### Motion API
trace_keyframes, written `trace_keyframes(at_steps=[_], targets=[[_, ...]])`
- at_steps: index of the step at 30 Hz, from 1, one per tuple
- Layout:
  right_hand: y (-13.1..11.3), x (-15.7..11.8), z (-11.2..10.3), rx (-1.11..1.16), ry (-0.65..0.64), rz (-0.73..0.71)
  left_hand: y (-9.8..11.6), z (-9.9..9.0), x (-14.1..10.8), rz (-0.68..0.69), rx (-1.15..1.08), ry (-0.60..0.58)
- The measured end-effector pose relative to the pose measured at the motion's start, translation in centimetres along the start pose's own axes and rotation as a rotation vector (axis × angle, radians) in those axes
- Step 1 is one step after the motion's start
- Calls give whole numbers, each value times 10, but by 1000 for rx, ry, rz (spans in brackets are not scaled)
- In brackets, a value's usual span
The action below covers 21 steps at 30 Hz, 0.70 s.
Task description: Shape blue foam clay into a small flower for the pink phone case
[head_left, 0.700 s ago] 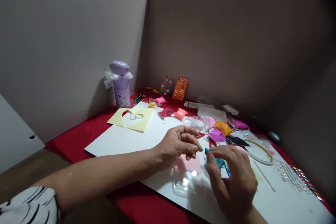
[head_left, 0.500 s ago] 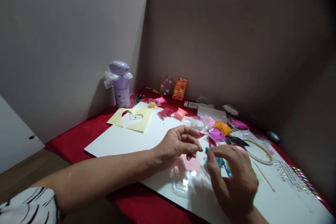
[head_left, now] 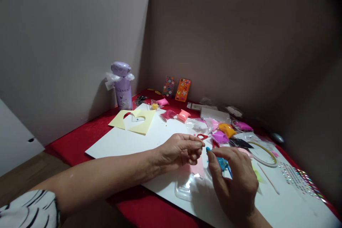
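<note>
A small blue piece (head_left: 208, 149) is pinched between the thumb and index finger of my right hand (head_left: 235, 178). Just left of it, my left hand (head_left: 181, 151) has its thumb and index finger pressed together; whatever lies between them is too small to make out. Beneath my hands are a clear plastic case (head_left: 184, 190) and a pink sheet (head_left: 197, 168), partly covered by my left hand. Blue clay in a wrapper (head_left: 222, 164) lies behind my right fingers. Red-handled scissors (head_left: 202, 136) show beyond my left fingertips.
A white board (head_left: 128, 146) lies on red cloth (head_left: 136, 205). Clay packets (head_left: 219, 137), a yellow sheet with a heart cutout (head_left: 117, 120), a hoop (head_left: 263, 149), a swab (head_left: 268, 179) and gem stickers (head_left: 294, 178) surround my hands. A purple bottle (head_left: 123, 91) and decorated phone cases (head_left: 183, 90) stand behind.
My left fingers have curled in, and the thumb and index fingertips have closed together. My right hand has shifted slightly left with the blue piece, which shows more now.
</note>
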State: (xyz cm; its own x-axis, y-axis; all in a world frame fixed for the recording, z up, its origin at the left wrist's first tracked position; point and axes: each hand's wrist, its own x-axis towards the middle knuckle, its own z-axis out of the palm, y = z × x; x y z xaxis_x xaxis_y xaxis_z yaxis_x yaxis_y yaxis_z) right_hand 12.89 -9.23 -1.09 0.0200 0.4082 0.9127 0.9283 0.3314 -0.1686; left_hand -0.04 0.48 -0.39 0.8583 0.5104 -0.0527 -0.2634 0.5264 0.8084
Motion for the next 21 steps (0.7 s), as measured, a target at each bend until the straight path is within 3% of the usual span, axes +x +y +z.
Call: trace_keyframes(at_steps=[13,21], targets=[[0,1,-1,-5,12,-6,2,1,0,-12,-49,10],[1,1,-1,-23,-15,-25,4,3,-1,-80,-92,-74]])
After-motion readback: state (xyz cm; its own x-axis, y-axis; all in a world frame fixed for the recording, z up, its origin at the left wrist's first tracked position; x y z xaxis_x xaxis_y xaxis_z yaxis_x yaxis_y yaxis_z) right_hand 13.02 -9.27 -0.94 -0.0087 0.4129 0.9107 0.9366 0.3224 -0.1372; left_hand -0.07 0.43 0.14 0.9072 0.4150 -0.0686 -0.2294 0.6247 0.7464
